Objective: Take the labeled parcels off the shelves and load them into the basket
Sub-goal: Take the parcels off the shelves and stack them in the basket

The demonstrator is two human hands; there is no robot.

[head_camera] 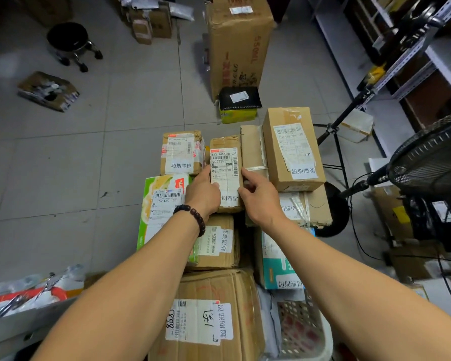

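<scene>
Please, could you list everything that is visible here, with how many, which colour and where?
small brown parcel: one, brown, top of the pile
brown parcels: at least six, brown, around and below it
green box: one, green-white, pile's left side
teal box: one, teal-white, pile's right side
basket: one, white, bottom right, partly hidden
tall carton: one, brown, standing on the floor behind
black mailer: one, black, before the tall carton
stool: one, black, upper left floor
fan: one, black, right edge
shelves: one rack, grey, right side
left hand: one, grips the parcel's left edge
right hand: one, fingers pinch its right edge
</scene>
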